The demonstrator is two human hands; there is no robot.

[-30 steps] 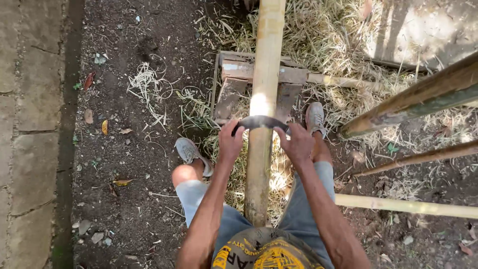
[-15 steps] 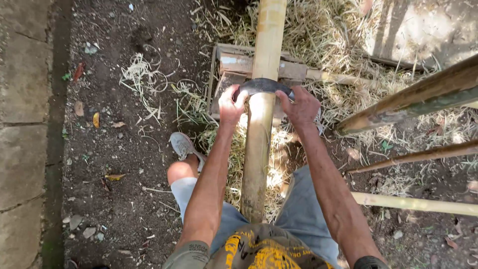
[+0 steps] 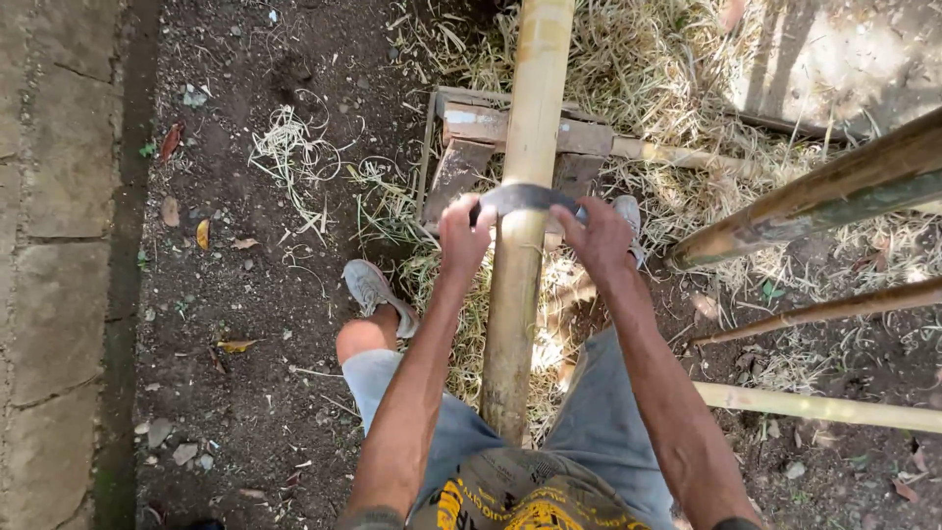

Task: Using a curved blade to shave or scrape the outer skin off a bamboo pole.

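A long yellow bamboo pole (image 3: 520,245) runs away from me between my knees, resting on a wooden support (image 3: 471,132). A curved dark metal blade (image 3: 525,198) lies across the top of the pole. My left hand (image 3: 461,236) grips the blade's left end, on the left side of the pole. My right hand (image 3: 601,236) grips its right end, on the pole's right side. Both arms are stretched forward.
Dry straw and bamboo shavings (image 3: 667,88) cover the ground ahead. Several more bamboo poles (image 3: 814,196) lie at the right. Bare dark soil (image 3: 255,324) spreads to the left, edged by stone paving (image 3: 59,245). My grey shoe (image 3: 371,290) stands left of the pole.
Both hands have pushed the blade forward along the pole, away from my body, and my arms have stretched out.
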